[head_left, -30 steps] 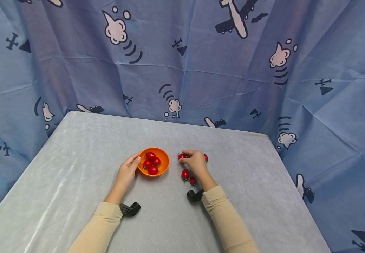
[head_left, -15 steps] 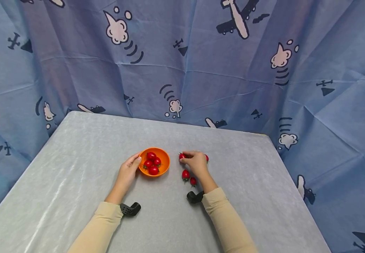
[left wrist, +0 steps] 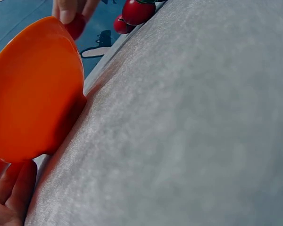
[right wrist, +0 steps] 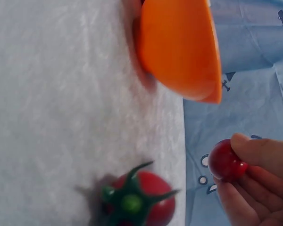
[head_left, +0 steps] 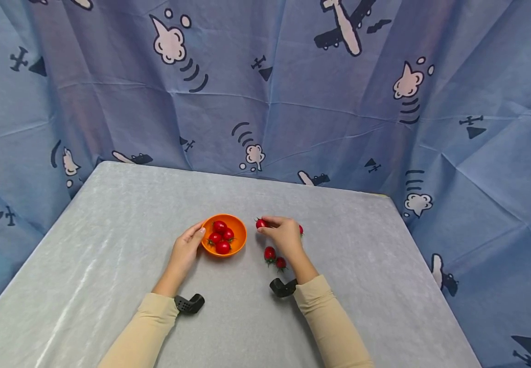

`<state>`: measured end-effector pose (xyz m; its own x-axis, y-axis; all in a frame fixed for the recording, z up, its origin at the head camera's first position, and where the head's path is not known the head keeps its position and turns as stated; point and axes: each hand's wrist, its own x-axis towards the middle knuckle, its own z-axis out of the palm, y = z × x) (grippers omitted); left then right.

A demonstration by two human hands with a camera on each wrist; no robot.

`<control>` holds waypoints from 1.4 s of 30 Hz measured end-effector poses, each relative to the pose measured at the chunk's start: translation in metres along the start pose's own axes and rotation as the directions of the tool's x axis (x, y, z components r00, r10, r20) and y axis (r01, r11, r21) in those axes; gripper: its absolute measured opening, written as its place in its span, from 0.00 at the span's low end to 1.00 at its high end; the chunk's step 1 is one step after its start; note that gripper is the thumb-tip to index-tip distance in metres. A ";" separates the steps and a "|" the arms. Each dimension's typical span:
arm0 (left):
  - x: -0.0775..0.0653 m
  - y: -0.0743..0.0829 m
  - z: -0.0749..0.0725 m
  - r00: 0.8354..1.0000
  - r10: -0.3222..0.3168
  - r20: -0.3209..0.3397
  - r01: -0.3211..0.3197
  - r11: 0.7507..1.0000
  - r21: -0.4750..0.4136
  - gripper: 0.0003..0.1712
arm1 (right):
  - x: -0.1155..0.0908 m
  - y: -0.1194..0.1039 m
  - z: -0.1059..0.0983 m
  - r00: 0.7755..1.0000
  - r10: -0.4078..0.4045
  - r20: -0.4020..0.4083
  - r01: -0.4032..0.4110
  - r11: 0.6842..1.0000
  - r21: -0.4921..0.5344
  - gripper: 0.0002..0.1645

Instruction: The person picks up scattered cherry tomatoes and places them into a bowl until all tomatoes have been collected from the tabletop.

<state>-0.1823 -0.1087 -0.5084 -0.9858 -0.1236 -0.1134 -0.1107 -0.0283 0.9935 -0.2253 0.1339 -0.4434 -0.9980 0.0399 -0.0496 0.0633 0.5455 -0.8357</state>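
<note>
An orange bowl (head_left: 239, 233) with several cherry tomatoes (head_left: 223, 247) inside stands on the table. My left hand (head_left: 184, 254) grips its left side, thumb over the rim; the left wrist view shows fingers (left wrist: 19, 190) low against the bowl (left wrist: 37, 89). To the right of the bowl, my right hand (head_left: 287, 238) pinches another cherry tomato (head_left: 260, 223) between thumb and fingers. In the right wrist view that tomato (right wrist: 224, 161) appears raised off the tabletop. Two loose cherry tomatoes (head_left: 270, 253) lie below the right hand, and one more (head_left: 300, 230) peeks out behind it, partly hidden.
A pale grey cloth covers the table (head_left: 122, 220). Behind it and along its sides hangs a blue curtain (head_left: 228, 66) printed with airplanes. Each wrist carries a black camera mount (head_left: 189, 304).
My right hand has lifted the pinched tomato and shifted it slightly left, toward the bowl. The left hand and bowl stay put.
</note>
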 end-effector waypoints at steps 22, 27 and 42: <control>-0.001 0.001 -0.001 1.000 -0.003 0.017 0.003 1.000 -0.007 0.26 | -0.013 -0.026 0.012 0.990 -0.119 0.075 0.116 0.992 0.046 0.20; -0.001 0.001 -0.001 1.000 -0.006 0.019 0.006 1.000 -0.010 0.26 | -0.015 -0.031 0.017 0.986 -0.135 0.096 0.129 0.990 0.064 0.19; 0.000 0.000 0.000 1.000 0.004 0.013 -0.004 1.000 -0.021 0.25 | -0.024 -0.037 0.042 0.971 -0.193 0.140 0.193 0.981 0.016 0.19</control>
<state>-0.1826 -0.1092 -0.5085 -0.9878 -0.1106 -0.1094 -0.1046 -0.0482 0.9933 -0.2043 0.0779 -0.4341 -0.9823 -0.1839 0.0370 -0.1308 0.5299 -0.8379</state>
